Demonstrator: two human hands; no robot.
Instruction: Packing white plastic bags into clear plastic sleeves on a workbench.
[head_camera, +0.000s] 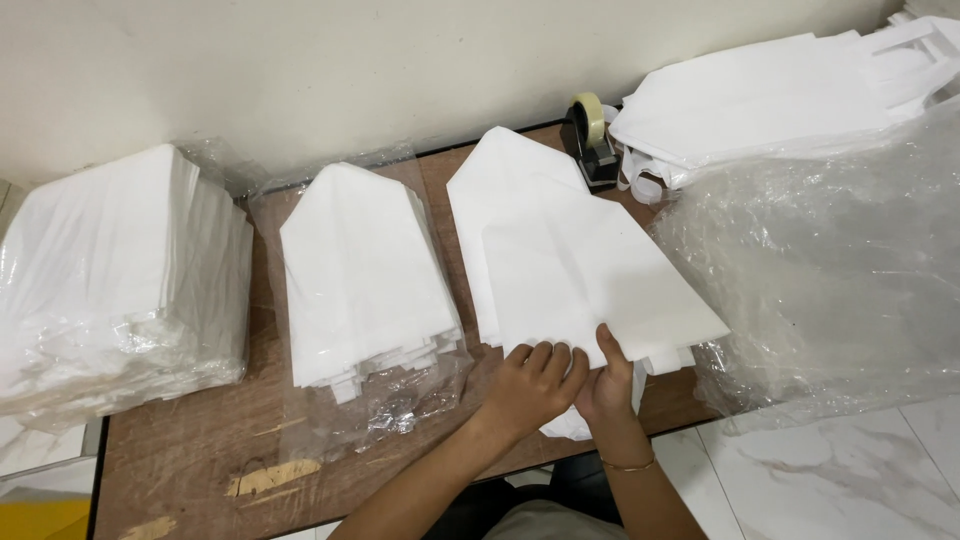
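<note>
1. The left hand (532, 385) lies palm down, fingers spread, on the near edge of the middle stack of white folded bags (570, 270).
2. The right hand (608, 375) pinches the near edge of the top white sheet (610, 285), thumb on top.
3. This stack lies at the centre-right of the brown wooden table (190, 450), overhanging its near edge.
4. A second white stack (365, 275) lies to the left on clear plastic film.
5. A plastic-wrapped white bundle (120, 270) occupies the table's left end.
6. A black tape dispenser (590, 135) stands by the wall.
7. White handled bags (760, 95) rest on crumpled clear plastic (830, 280) at the right.
8. Bare tabletop shows at the near left.
</note>
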